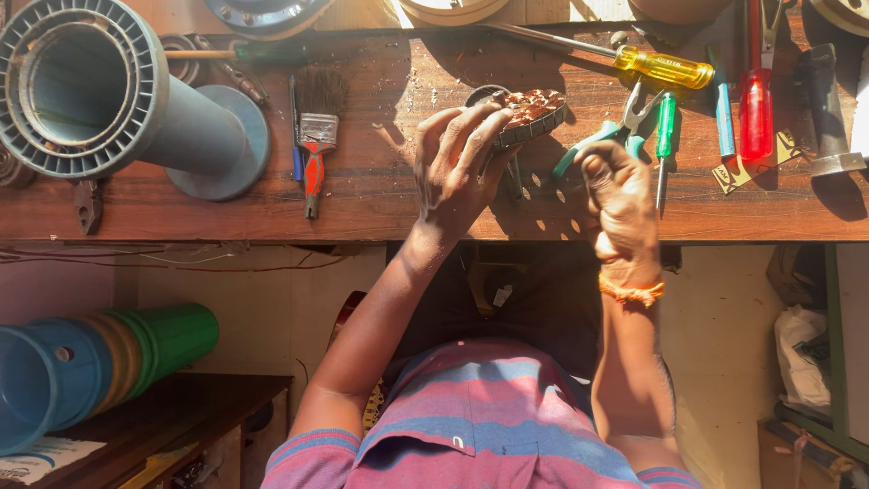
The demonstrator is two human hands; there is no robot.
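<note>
My left hand (457, 163) grips a round metal part wound with copper coils (529, 113), held tilted above the wooden workbench (181, 213). My right hand (620, 195) is closed around the teal handles of a pair of pliers (597, 136), whose jaws point up toward the right of the coil part. An orange thread band sits on my right wrist. What lies under the left palm is hidden.
A large grey finned housing on a tube (86, 86) lies at the bench's left. A paintbrush (315, 136), a yellow-handled screwdriver (661, 65), a green one (666, 127), a red one (757, 104) and a hammer (828, 109) lie about. Stacked coloured pipes (100, 367) rest at lower left.
</note>
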